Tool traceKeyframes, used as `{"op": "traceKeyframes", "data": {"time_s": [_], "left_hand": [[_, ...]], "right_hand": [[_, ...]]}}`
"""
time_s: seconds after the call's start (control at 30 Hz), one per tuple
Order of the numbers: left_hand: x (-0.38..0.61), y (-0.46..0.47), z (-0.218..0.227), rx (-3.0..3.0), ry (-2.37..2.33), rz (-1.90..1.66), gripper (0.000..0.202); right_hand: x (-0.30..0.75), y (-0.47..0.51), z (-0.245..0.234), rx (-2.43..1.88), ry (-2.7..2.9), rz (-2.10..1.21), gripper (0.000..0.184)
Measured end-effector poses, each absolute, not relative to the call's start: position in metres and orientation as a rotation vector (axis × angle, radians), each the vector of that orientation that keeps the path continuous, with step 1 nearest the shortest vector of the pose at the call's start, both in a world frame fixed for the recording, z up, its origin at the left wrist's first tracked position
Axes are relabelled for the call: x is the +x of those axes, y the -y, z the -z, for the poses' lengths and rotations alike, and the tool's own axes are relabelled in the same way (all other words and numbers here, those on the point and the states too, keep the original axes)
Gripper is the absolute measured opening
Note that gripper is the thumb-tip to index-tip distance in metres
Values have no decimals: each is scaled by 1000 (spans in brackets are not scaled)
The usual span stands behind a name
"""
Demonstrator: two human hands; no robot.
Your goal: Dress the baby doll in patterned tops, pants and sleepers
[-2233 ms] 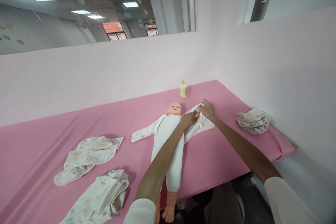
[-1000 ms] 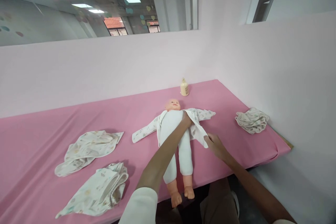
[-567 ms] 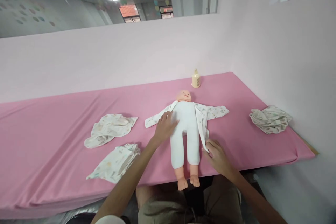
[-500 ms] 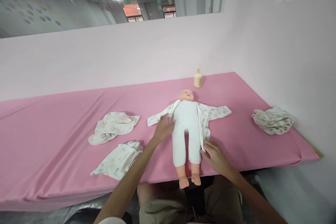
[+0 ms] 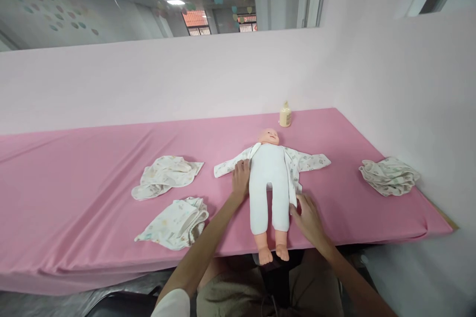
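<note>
A baby doll lies on its back with its feet at the table's front edge. Its torso and upper legs are white. A patterned baby shirt is spread open at the front, its sleeves stretched out to both sides. My left hand lies against the left side of the torso, fingers stretched out, over the shirt's left part. By the doll's leg, my right hand pinches the lower front edge of the shirt between thumb and fingers.
Two crumpled patterned cloths, an upper one and a lower one, lie left of the doll. Another bundled cloth is at the right edge. A pump bottle stands behind the head, near the wall. Pink fabric covers the table.
My left hand has moved up and in against the doll's side, its fingers now pointing away from me. My right hand stays at the shirt's lower edge. The view has shifted slightly.
</note>
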State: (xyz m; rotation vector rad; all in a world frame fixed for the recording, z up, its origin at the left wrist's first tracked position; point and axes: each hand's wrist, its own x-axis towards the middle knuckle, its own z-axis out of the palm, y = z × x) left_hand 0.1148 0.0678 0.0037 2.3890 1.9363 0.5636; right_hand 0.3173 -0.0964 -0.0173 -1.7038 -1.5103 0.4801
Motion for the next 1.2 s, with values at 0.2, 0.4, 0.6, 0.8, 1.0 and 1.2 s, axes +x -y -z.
{"op": "traceKeyframes", "data": {"time_s": [0.2,0.4,0.6,0.8,1.0,1.2], "left_hand": [[114,-83,-4,2396,-1818,-562,33],[103,-89,-27,2016,-1801,-731,20],[87,-87,-59,1721,-1649,-869,27],[117,-53,-52,1927,-1751,-921,22],[117,-63,-34,1928,-1812,-742,26],[116,-86,-28,1855,-2106,-561,31]], "right_hand": [[314,88,10,-1696,1406,-486,34],[317,72,3,-1662,1287,-708,40],[320,61,-31,-1508,1019,-604,39],[297,55,-38,-1381,1577,-523,29],[294,65,-22,-1364,1685,-462,24],[300,60,-27,-1620,1358,-551,38]]}}
